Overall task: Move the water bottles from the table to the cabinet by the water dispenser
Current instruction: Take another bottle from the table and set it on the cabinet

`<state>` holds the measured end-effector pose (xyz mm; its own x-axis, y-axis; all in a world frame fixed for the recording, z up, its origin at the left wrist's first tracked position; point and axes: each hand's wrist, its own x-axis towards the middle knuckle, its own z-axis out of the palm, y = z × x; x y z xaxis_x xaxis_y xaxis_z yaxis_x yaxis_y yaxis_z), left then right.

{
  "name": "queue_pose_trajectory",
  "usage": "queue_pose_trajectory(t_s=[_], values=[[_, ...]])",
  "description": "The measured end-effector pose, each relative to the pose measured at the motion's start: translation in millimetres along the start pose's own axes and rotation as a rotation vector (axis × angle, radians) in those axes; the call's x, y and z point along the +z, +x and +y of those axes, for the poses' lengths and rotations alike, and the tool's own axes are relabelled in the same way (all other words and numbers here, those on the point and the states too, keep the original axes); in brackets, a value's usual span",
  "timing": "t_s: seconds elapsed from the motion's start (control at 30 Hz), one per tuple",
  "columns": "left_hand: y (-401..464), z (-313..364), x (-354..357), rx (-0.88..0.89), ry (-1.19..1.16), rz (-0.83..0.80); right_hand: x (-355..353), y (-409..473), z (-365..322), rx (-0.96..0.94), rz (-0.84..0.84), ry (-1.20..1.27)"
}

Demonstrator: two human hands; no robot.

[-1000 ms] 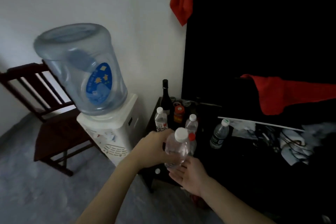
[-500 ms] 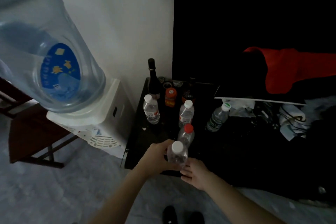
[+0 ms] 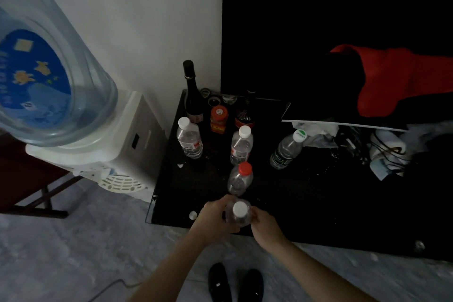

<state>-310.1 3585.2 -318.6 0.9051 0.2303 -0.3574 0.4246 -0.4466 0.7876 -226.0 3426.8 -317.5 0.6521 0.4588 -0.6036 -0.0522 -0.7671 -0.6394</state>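
Grip of both hands around one clear white-capped water bottle (image 3: 239,213), upright, at the near edge of the black cabinet (image 3: 306,216). Left hand (image 3: 215,218) wrapped around the bottle's left side, fingers curled against the plastic. Right hand (image 3: 263,224) pressed to the right side, fingers touching the wall of the bottle just under the cap. Bottle base hidden by the hands, so cannot tell whether resting on the top or held just above it.

Just beyond, upright on the cabinet top: red-capped clear bottle (image 3: 240,179). Farther back, white-capped bottle with red label (image 3: 241,146), and to its left, apart from it, second white-capped bottle (image 3: 189,141). To the right, green-labelled bottle with pale green-marked cap (image 3: 286,149), leaning toward the right. Toward the wall: dark wine bottle (image 3: 192,95), orange-lidded jar (image 3: 219,119), dark red-labelled bottle (image 3: 245,113).

Small white cap (image 3: 193,215) lying on the cabinet top near the left hand.

Beside the cabinet on the left, touching or nearly so: white water dispenser (image 3: 117,144) carrying large blue jug (image 3: 46,76). Behind on the right, red cloth (image 3: 402,78) draped over something dark. Below, black shoes (image 3: 235,282) on the grey floor (image 3: 73,252).
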Motion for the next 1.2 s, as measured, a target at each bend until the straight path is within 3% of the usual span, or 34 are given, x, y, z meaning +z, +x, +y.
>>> queue_pose_trajectory(t_s=[0.2,0.33,0.5,0.7,0.8,0.97,1.2], values=[[3.7,-3.2,-2.7,0.02,0.012,-0.039,-1.4,3.5,1.7,-0.035,-0.039,-0.068],[-0.9,0.4,-5.7,-0.054,0.072,-0.088,-10.8,5.1,-3.1,-0.07,-0.049,-0.252],[-7.1,13.9,-29.3,-0.159,0.386,-0.164,-56.0,-0.4,-19.3,-0.11,-0.01,-0.483],[-16.6,54.2,-84.6,-0.25,0.595,0.147,-135.1,-18.8,-62.8,-0.26,0.165,-0.744],[-10.0,91.0,-103.3,-0.179,0.603,0.264,-165.3,-30.8,-94.2,-0.335,0.258,-0.823],[4.9,156.7,-114.5,0.023,0.656,0.308,-203.2,-56.8,-130.0,-0.409,0.377,-0.863],[22.5,217.8,-81.2,0.014,0.799,0.324,-232.3,-98.8,-121.3,-0.301,0.364,-0.838]])
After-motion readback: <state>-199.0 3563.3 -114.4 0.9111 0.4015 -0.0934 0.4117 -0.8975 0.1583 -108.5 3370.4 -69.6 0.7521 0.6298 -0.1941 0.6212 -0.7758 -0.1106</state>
